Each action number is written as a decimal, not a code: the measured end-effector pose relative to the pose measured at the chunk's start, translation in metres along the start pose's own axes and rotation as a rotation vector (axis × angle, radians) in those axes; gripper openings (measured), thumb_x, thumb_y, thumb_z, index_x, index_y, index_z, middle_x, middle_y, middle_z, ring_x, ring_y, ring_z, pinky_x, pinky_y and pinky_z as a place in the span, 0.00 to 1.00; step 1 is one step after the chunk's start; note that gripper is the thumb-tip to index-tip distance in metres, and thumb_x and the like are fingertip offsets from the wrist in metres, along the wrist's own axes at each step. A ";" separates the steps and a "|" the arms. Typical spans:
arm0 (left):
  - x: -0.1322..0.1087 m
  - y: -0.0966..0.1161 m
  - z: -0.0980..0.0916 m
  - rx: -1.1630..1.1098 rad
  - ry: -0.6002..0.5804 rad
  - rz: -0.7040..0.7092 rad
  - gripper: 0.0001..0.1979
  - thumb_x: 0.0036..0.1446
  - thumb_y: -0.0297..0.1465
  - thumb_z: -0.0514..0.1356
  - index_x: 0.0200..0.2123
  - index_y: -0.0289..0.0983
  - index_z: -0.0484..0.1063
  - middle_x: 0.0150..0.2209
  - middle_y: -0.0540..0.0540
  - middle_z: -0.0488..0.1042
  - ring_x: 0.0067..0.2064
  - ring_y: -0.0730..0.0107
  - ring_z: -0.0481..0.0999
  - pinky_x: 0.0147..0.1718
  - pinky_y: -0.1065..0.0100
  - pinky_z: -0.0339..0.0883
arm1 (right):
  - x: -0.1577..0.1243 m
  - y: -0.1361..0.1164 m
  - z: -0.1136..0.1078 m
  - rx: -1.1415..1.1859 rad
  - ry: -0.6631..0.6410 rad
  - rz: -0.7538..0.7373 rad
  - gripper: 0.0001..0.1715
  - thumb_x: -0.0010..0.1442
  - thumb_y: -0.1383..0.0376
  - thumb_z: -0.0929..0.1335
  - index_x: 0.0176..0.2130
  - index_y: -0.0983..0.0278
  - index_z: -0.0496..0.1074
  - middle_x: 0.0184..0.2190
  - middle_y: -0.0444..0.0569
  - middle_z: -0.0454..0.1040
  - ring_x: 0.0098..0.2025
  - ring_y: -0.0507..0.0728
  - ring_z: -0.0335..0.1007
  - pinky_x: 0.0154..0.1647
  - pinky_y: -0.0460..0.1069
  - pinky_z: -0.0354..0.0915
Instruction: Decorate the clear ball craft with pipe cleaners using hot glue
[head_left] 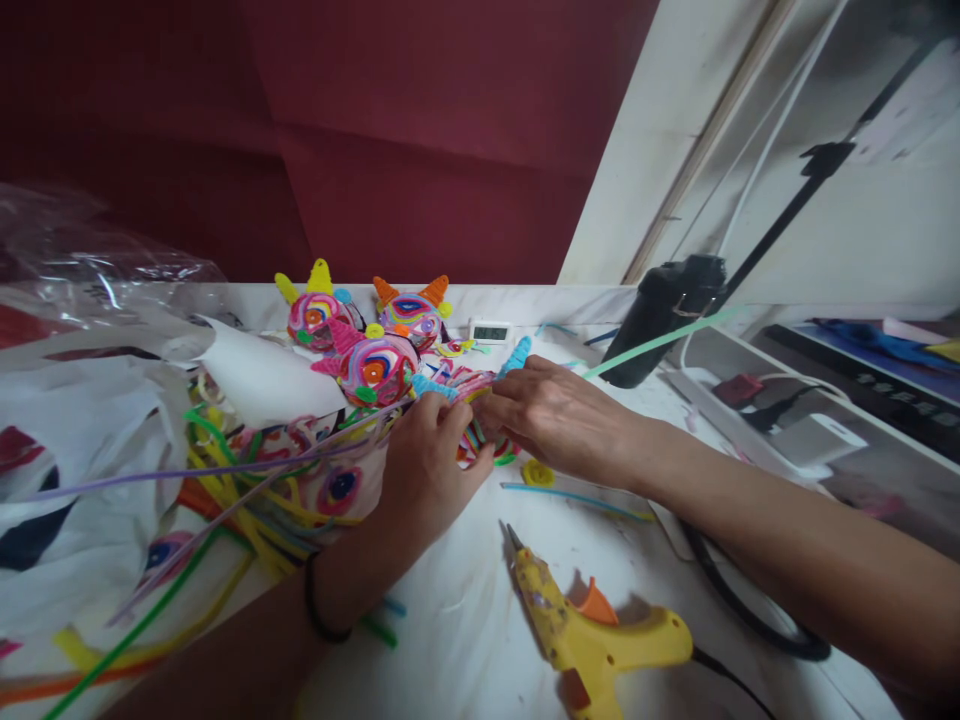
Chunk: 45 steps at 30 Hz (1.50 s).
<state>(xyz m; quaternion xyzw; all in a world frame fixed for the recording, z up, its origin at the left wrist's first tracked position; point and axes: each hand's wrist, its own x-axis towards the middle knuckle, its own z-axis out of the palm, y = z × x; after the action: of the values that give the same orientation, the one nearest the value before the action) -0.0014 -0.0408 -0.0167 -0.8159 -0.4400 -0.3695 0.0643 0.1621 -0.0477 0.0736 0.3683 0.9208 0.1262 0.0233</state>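
Between both hands is a creature head [466, 380] covered in colourful pipe cleaners, with two light-blue horns. My left hand [431, 470] grips its left side, the fingers bent round it. My right hand [559, 415] presses its pinched fingers on the head's right side; the fingertips are partly hidden. A pale green pipe cleaner [660, 343] sticks out to the right behind my right hand. Long purple pipe cleaners [225, 470] run leftward from near my left hand. Just below my right hand lies a yellow coil [538, 473], beside a blue pipe cleaner [570, 494].
A yellow glue gun [577, 625] lies at the front. Three similar heads [379, 368] stand behind, near a small digital clock [491, 332]. Pipe cleaners and plastic bags [90, 430] crowd the left. At right are a black cylinder [664, 315] and a white charger [817, 440].
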 end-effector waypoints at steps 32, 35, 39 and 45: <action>-0.003 0.003 0.002 0.057 -0.018 -0.006 0.12 0.51 0.35 0.67 0.36 0.39 0.69 0.36 0.46 0.68 0.40 0.59 0.70 0.38 0.62 0.66 | 0.019 0.007 -0.033 0.026 -0.262 0.026 0.06 0.64 0.71 0.66 0.39 0.65 0.74 0.37 0.51 0.78 0.40 0.58 0.74 0.37 0.49 0.59; -0.002 0.004 0.000 0.062 -0.022 -0.004 0.11 0.51 0.35 0.67 0.36 0.39 0.69 0.36 0.46 0.68 0.40 0.58 0.70 0.38 0.62 0.66 | 0.018 0.007 -0.032 -0.100 -0.231 -0.011 0.08 0.66 0.69 0.64 0.42 0.66 0.73 0.36 0.52 0.79 0.40 0.59 0.74 0.37 0.51 0.58; -0.002 0.005 -0.001 0.065 -0.032 -0.022 0.11 0.52 0.35 0.66 0.36 0.39 0.70 0.36 0.45 0.68 0.39 0.59 0.70 0.38 0.61 0.66 | 0.018 0.009 -0.029 -0.116 -0.166 -0.088 0.09 0.67 0.70 0.64 0.40 0.66 0.74 0.35 0.53 0.78 0.39 0.58 0.73 0.36 0.51 0.57; -0.003 0.005 -0.002 0.080 -0.021 -0.005 0.10 0.51 0.34 0.66 0.35 0.39 0.69 0.35 0.46 0.68 0.40 0.59 0.70 0.38 0.61 0.66 | 0.021 0.015 -0.021 -0.061 -0.142 -0.117 0.08 0.66 0.70 0.65 0.40 0.67 0.75 0.35 0.53 0.79 0.40 0.58 0.73 0.34 0.50 0.56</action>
<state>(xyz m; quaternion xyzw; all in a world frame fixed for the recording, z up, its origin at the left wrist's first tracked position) 0.0004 -0.0462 -0.0164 -0.8153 -0.4573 -0.3434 0.0912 0.1539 -0.0272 0.0987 0.3211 0.9324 0.1263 0.1073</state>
